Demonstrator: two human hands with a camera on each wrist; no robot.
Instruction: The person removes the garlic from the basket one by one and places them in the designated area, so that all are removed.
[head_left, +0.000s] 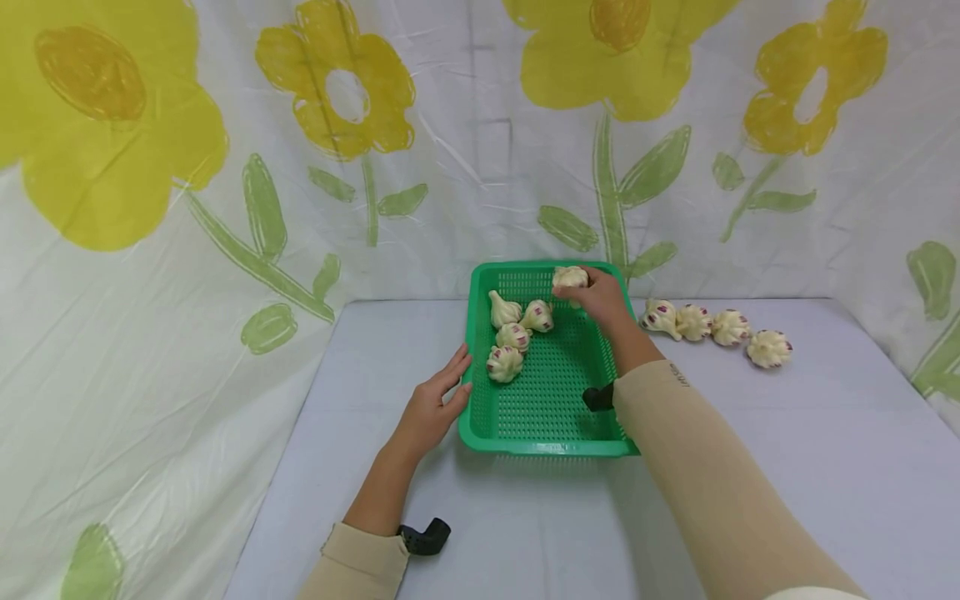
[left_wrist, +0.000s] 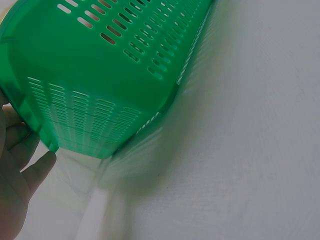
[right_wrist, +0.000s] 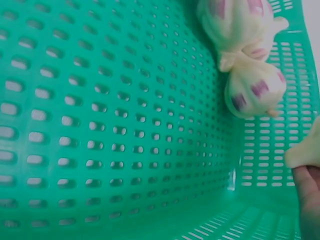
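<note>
A green plastic basket (head_left: pixel 555 448) with slotted walls stands on the table. Several garlic bulbs (head_left: pixel 505 363), cream with purple patches, lie along its left side and toward its back. My right hand (head_left: pixel 602 298) pinches another garlic bulb (head_left: pixel 570 279) over the basket's back right part; the right wrist view shows only fingertips (right_wrist: pixel 306 192) and the end of that bulb (right_wrist: pixel 306 150). With fingers extended, my left hand (head_left: pixel 431 408) touches the basket's left rim. The left wrist view shows this hand (left_wrist: pixel 20 165) beside the basket's outer wall (left_wrist: pixel 90 115).
Right of the basket, several more garlic bulbs (head_left: pixel 694 322) sit in a row on the white tabletop (head_left: pixel 720 417). A curtain (head_left: pixel 465 167) printed with yellow flowers hangs behind the table. Black wrist devices (head_left: pixel 426 537) stick out by both sleeves.
</note>
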